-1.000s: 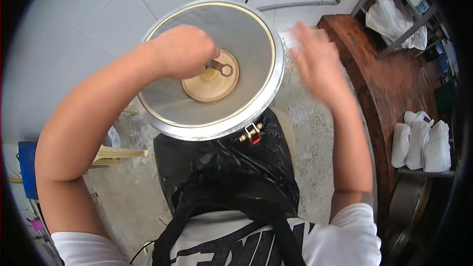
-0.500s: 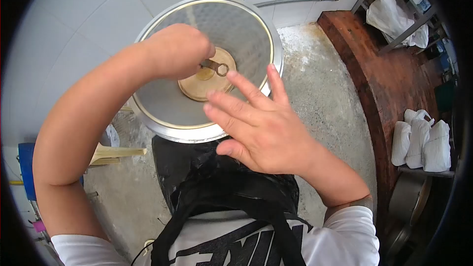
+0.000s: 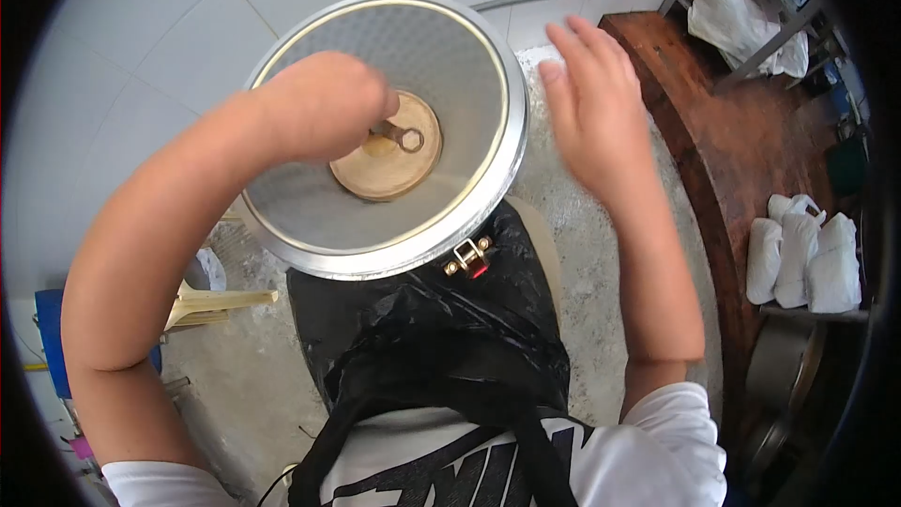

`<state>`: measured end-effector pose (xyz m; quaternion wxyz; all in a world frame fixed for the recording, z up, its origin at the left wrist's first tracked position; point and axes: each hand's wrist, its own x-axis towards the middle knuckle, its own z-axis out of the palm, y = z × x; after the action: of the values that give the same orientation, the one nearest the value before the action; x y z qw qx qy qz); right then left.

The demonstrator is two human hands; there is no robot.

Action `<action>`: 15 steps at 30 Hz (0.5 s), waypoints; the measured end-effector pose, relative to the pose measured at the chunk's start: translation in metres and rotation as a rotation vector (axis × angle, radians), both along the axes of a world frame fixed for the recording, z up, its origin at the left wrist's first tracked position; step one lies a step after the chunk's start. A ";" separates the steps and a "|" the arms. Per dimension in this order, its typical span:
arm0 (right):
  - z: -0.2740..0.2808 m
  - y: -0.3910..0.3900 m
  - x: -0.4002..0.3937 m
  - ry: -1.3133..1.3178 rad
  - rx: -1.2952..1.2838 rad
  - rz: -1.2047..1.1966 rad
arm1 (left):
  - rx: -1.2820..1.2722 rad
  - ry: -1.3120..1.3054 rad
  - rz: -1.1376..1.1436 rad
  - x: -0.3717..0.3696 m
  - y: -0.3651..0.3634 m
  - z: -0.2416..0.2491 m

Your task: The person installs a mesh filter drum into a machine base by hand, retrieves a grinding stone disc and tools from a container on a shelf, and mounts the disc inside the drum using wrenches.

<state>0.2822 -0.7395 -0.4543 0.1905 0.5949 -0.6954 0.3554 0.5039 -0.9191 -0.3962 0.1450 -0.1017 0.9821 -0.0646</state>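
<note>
My left hand (image 3: 328, 105) reaches over the rim of a large round metal drum (image 3: 474, 169), closed around a wrench (image 3: 409, 139) whose ring end points right. Below the wrench, at the drum's bottom, lies a tan round disc (image 3: 389, 178); the hand covers its middle. To the right of the drum my right hand (image 3: 601, 103) is raised over the floor, holding nothing, its fingers stretched out and the thumb apart. A small metal latch (image 3: 468, 257) with a red part sits on the drum's outer front side.
A black apron (image 3: 422, 319) covers my lap in front of the drum. At right, a reddish-brown raised platform (image 3: 694, 113) holds a shelf with white bags (image 3: 798, 253). White tiles (image 3: 169, 47) line the wall behind. A pale plastic piece (image 3: 221, 300) juts out at left.
My right hand has moved from over the drum's front rim up and to the right, away from it. The latch has come into view. My left hand stays on the wrench.
</note>
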 end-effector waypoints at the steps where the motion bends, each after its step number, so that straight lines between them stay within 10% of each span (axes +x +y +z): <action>1: -0.003 0.005 0.022 0.055 -0.131 0.188 | -0.001 0.000 -0.011 0.001 -0.002 -0.001; 6: 0.010 0.025 0.059 0.175 0.416 0.449 | 0.019 0.024 -0.034 0.001 -0.005 0.001; 10: 0.003 -0.005 0.014 0.132 0.050 0.011 | -0.020 -0.022 0.004 0.004 -0.004 -0.003; 15: 0.013 0.039 0.092 0.073 0.399 0.542 | 0.004 -0.040 0.004 0.001 -0.007 0.001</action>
<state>0.3746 -0.7005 -0.4415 -0.0061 0.7960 -0.5606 0.2284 0.5049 -0.9264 -0.3950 0.1652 -0.1021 0.9788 -0.0646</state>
